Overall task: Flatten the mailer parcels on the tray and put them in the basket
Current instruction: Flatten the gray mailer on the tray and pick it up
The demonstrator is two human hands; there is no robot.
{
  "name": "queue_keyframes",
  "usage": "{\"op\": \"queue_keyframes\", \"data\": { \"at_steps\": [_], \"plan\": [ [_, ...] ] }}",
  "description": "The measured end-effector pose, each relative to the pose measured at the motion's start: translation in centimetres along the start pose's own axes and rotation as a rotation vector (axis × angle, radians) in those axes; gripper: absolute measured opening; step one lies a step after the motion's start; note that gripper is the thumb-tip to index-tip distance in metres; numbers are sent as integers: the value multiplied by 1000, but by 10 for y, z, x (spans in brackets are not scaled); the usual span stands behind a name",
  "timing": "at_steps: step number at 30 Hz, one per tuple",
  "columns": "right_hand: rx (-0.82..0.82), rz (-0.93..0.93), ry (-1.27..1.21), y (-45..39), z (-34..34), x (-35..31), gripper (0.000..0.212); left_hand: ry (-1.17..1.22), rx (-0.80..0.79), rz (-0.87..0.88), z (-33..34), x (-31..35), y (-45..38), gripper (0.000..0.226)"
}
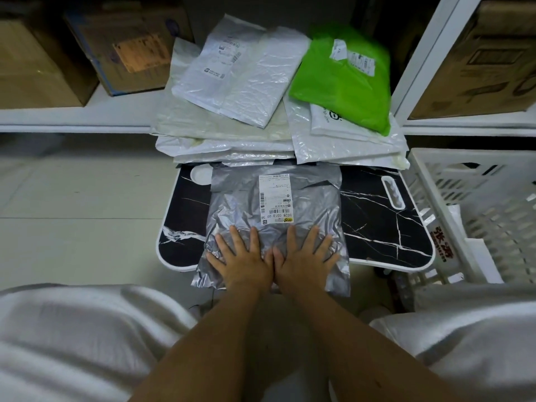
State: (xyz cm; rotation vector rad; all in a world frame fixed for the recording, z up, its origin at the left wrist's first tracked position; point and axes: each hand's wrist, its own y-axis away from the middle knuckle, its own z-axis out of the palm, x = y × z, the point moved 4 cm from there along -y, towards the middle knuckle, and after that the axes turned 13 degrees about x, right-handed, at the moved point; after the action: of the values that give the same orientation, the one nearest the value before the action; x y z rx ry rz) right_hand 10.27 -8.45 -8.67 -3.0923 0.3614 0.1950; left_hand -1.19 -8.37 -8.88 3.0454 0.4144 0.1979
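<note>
Pressing down on a grey mailer (272, 224), the left hand (240, 259) and the right hand (304, 259) are laid side by side with fingers spread wide and flat, nothing being gripped; the palms seem placed this way so that trapped air is pushed toward the far end. The mailer is set label up on the black marble-patterned tray (385, 224), its near edge hanging over the tray's front rim. Beyond the tray, white mailers (240, 82) and 1 green mailer (345, 82) are stacked, probably kept within reach for their turn. The white basket (475, 204) is stood just beside the tray on the right, so a flattened parcel can be moved across easily.
</note>
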Motion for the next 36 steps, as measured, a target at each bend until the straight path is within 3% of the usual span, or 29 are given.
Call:
{"op": "queue_keyframes", "data": {
  "at_steps": [5,11,14,16,23,31,34,36],
  "plan": [
    [4,-51,47,-4,-6,-2,64,-28,-6,22,-2,3,-1,63],
    [205,-158,49,-38,-38,-16,43,29,191,79,-25,11,-23,50],
    [77,-160,11,-54,-24,-9,60,44,118,117,-19,15,-41,66],
    [-33,-127,-34,-57,-10,-2,63,29,40,131,-9,15,-47,65],
    [-116,-132,-21,-59,-3,0,65,7,-38,114,-1,15,-47,61],
    [-125,-83,-47,-66,-8,1,79,-12,-32,109,-11,15,-51,76],
    [-99,-77,-130,-70,-14,6,70,31,84,96,-25,11,-57,68],
    [41,-59,-187,-70,-25,14,57,48,175,31,-35,2,-58,60]
  ]
}}
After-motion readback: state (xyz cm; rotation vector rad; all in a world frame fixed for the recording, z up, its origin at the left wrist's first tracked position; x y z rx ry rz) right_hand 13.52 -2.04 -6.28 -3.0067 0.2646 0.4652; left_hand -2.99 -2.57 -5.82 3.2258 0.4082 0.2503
